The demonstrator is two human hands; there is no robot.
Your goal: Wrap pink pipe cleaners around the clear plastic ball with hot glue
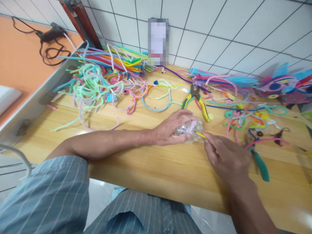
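Note:
My left hand is closed around a clear, crinkled plastic piece low over the wooden table; its exact kind I cannot make out. A pale lilac strip shows in or on the plastic. Between the thumb and fingers of my right hand is a thin yellow stick with a dark tip. That tip meets the plastic piece near the lilac strip; whether it goes inside is unclear. Just beyond my left hand lie pliers with yellow-green handles.
Tangled pale green pipe cleaners and a coloured bundle cover the back left. A phone leans on the tiled wall. Green-handled pliers lie right of my right hand, near loose pipe cleaners.

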